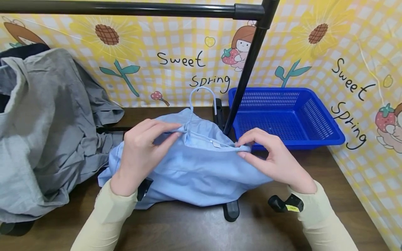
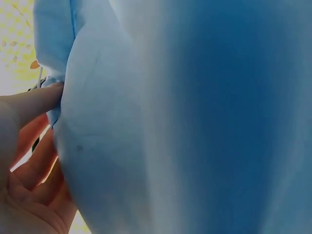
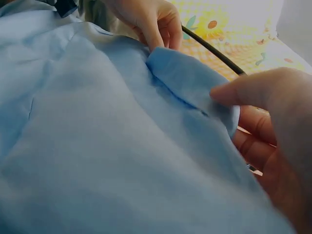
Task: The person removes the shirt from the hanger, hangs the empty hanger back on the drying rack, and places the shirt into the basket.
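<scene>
A light blue shirt [image 1: 201,174] lies bunched on the dark table below the rack bar. The pale blue hook of a hanger [image 1: 202,88] rises from its neck opening, and most of the hanger is hidden in the cloth. My left hand [image 1: 142,150] pinches the collar edge beside the hook, between thumb and fingers. At the collar's other end, my right hand [image 1: 273,155] pinches the edge between thumb and forefinger. A small white label [image 1: 216,144] shows inside the neck between both hands. The right wrist view shows the folded collar [image 3: 187,80] held at both ends.
A black rack pole [image 1: 248,69] stands slanted behind the shirt, with a bar [image 1: 125,8] across the top. Grey clothing [image 1: 47,139] hangs at the left. Behind my right hand sits a blue plastic basket [image 1: 337,137]. A patterned yellow cloth [image 1: 176,35] covers the back.
</scene>
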`<move>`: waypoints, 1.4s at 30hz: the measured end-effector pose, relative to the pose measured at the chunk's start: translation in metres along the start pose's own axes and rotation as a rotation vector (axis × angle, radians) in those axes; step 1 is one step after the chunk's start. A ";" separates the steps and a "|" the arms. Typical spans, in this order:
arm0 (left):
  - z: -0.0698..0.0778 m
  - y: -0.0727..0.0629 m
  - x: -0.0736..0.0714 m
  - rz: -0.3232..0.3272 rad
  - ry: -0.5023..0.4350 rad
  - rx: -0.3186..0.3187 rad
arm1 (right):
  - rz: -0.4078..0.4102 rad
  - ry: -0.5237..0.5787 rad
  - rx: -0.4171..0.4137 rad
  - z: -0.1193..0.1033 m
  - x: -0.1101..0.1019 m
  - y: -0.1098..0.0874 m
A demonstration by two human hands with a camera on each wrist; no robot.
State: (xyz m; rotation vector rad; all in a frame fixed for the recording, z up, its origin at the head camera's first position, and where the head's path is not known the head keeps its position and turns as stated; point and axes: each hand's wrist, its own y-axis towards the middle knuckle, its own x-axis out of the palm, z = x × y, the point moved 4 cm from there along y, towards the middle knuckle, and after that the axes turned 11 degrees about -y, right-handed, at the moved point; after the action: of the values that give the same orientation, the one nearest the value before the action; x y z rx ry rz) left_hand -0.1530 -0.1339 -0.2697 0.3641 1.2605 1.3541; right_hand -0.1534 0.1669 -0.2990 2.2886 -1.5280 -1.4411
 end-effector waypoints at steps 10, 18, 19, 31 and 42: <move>-0.008 0.001 -0.009 0.022 0.084 -0.062 | -0.129 -0.171 -0.047 0.008 0.002 -0.007; -0.020 0.000 -0.017 0.015 0.004 -0.202 | -0.186 -0.102 0.071 0.017 -0.004 -0.013; -0.021 0.000 -0.018 0.009 0.001 -0.217 | -0.166 -0.077 0.105 0.019 -0.006 -0.015; -0.020 0.003 -0.012 -0.041 0.001 -0.308 | 0.014 0.092 0.124 0.015 -0.012 -0.015; -0.018 0.010 -0.020 0.018 0.069 -0.222 | -0.063 0.022 0.007 0.012 -0.005 -0.012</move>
State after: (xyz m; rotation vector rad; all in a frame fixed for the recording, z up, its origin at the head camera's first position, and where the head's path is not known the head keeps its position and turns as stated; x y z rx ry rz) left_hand -0.1676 -0.1557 -0.2592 0.1756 1.1508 1.5164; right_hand -0.1535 0.1819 -0.3081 2.3691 -1.4698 -1.4228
